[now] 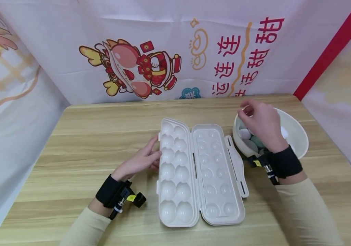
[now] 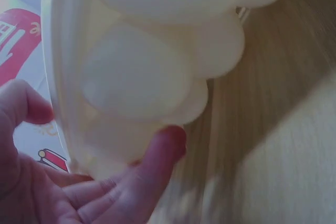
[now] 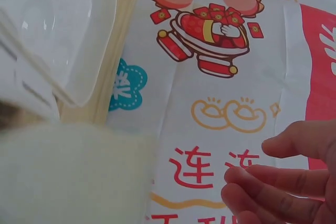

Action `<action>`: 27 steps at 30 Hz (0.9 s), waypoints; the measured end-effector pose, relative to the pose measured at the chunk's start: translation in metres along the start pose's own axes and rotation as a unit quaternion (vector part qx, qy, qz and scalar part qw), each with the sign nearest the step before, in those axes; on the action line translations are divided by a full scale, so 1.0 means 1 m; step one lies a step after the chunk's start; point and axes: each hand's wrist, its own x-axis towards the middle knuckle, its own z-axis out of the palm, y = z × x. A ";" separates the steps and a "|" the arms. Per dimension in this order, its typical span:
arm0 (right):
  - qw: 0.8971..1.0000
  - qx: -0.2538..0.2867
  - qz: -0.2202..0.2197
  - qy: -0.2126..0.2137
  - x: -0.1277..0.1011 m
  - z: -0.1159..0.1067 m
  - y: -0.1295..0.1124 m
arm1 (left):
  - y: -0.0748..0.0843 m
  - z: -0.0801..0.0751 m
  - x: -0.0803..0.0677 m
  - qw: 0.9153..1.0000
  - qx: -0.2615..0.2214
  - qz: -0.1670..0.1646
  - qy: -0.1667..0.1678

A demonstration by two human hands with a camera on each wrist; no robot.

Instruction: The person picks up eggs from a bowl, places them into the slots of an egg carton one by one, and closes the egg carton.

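An egg box [image 1: 179,186] lies spread flat on the table, its cups on the left and its dimpled lid [image 1: 207,143] on the right. My left hand [image 1: 141,160] holds the box's left edge. In the left wrist view, the thumb is at the rim and a finger [image 2: 157,169] lies against the rounded underside of the cups. Above the left part of a white bowl [image 1: 296,136] is my right hand [image 1: 262,121], fingers loosely bent with nothing between them. Pale, grey and green egg-shaped pieces, among them a green one [image 1: 256,141], lie in the bowl, partly hidden by that hand.
A long closure flap [image 1: 237,167] sticks out from the lid's right edge, close to the bowl. Behind the wooden table [image 1: 101,136] hangs a white printed cloth [image 1: 163,20], with more cloth at both sides. Each wrist wears a black strap with a small camera.
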 end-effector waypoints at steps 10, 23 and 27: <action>0.970 -0.081 0.036 -0.227 0.010 -0.019 0.022 | 0.002 0.011 -0.005 0.997 0.035 -0.022 0.064; 0.940 -0.137 0.055 -0.309 0.036 -0.024 0.034 | 0.000 0.011 -0.002 0.996 0.047 -0.007 0.075; 0.927 -0.152 0.062 -0.337 0.042 -0.023 0.038 | -0.001 0.007 -0.002 0.998 0.029 -0.001 0.056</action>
